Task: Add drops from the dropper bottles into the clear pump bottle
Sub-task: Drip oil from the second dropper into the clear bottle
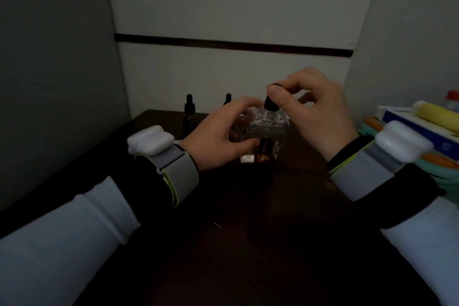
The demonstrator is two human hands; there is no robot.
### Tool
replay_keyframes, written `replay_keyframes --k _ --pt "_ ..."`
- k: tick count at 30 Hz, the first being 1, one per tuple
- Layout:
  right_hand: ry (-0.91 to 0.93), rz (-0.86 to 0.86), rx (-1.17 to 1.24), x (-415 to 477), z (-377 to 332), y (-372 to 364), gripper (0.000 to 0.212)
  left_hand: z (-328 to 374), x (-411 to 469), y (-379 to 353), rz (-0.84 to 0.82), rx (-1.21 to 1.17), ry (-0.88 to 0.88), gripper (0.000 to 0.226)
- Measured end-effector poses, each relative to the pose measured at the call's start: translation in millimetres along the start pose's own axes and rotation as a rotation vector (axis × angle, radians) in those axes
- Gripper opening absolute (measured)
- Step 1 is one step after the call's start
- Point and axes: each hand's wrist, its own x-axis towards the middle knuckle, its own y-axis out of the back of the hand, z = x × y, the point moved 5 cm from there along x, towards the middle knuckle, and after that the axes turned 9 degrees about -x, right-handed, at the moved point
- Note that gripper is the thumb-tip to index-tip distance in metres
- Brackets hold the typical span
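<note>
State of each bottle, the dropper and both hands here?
clear pump bottle: upright, pump off, neck open
dropper: out of its bottle, at that neck
near amber bottle: upright, uncapped
back dropper bottles: upright, capped
left hand: grips clear pump bottle
right hand: pinches dropper

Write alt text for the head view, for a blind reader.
In dim light, a right hand pinches a black dropper over the neck of a clear bottle gripped by the left hand. An uncapped amber bottle stands in front, and two capped dropper bottles behind, on a dark table.
</note>
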Motion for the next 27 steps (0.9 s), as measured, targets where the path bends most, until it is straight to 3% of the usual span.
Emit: replay_keyframes --k 27 --pt "-0.003 0.078 0.014 0.5 3.1 3.8 0.014 -3.5 0.9 -1.5 0.004 0.005 -0.007 0.056"
